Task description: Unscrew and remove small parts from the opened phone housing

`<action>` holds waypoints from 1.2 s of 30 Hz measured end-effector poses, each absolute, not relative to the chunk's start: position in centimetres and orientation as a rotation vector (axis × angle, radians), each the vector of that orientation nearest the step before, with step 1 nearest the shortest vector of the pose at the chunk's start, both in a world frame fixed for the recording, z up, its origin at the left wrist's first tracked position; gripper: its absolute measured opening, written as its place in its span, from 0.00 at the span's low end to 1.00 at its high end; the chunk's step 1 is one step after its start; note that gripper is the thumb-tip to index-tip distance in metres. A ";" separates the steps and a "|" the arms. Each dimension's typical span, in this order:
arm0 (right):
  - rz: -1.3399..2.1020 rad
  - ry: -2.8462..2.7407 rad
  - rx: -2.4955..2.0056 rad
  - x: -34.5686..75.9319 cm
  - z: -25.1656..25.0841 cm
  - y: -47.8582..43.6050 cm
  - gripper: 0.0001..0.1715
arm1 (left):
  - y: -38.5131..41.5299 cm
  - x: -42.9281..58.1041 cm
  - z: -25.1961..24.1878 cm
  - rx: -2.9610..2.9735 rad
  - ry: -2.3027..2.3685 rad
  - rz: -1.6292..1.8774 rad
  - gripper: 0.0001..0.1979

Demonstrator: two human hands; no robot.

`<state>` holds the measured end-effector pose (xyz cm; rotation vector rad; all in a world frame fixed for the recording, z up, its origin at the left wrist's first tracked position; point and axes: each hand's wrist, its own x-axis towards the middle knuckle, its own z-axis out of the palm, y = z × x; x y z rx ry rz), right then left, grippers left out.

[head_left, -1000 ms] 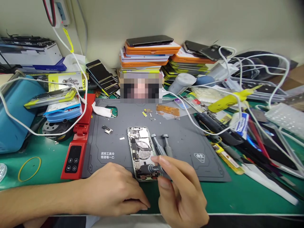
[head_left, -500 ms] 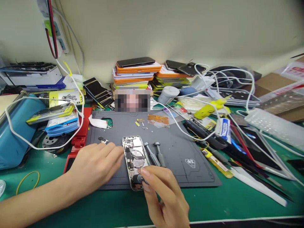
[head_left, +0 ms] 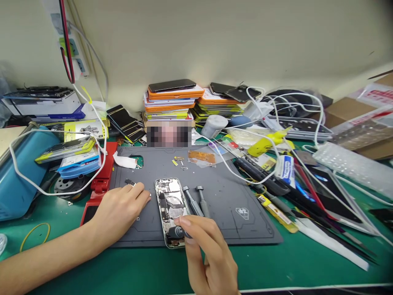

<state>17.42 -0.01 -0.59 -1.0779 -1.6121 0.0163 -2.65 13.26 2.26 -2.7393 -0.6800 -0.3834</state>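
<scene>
An opened phone (head_left: pixel 175 208), its inner parts and round coil bare, lies on the dark grey mat (head_left: pixel 227 221). My right hand (head_left: pixel 211 254) pinches a short, dark, ridged screwdriver (head_left: pixel 176 232) over the phone's lower end; I cannot tell whether its tip touches. To the phone's left, apart from its edge, my left hand (head_left: pixel 123 209) rests over the mat with curled, closed fingers. What those fingertips hold, if anything, is too small to make out. Two grey screwdrivers (head_left: pixel 194 200) lie to the right of the phone. A small dark part (head_left: pixel 130 181) sits just beyond my left hand.
Tiny parts (head_left: pixel 179 162) and an orange strip (head_left: pixel 202 157) lie at the mat's far side. A red holder (head_left: pixel 104 168) borders the left edge. White cable (head_left: pixel 233 164) loops over tools at right. Stacked boxes (head_left: pixel 172 102) with phones stand against the wall.
My left hand has drawn away from the phone's left edge, leaving a gap. My right hand still holds the screwdriver over the phone's lower end. The whole view has shifted slightly.
</scene>
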 end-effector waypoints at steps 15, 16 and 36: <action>0.010 -1.600 -1.118 17.3 -0.7 0.4 0.40 | 12.2 -1.8 3.5 -3.315 -1.232 -0.453 0.03; 0.001 -1.598 -1.118 17.2 -0.7 0.4 0.40 | 12.0 -1.8 3.5 -3.324 -1.205 -0.456 0.04; 0.509 -0.482 -1.316 22.2 -0.8 -3.3 0.26 | 8.7 -0.4 2.8 -3.052 -0.716 -0.542 0.18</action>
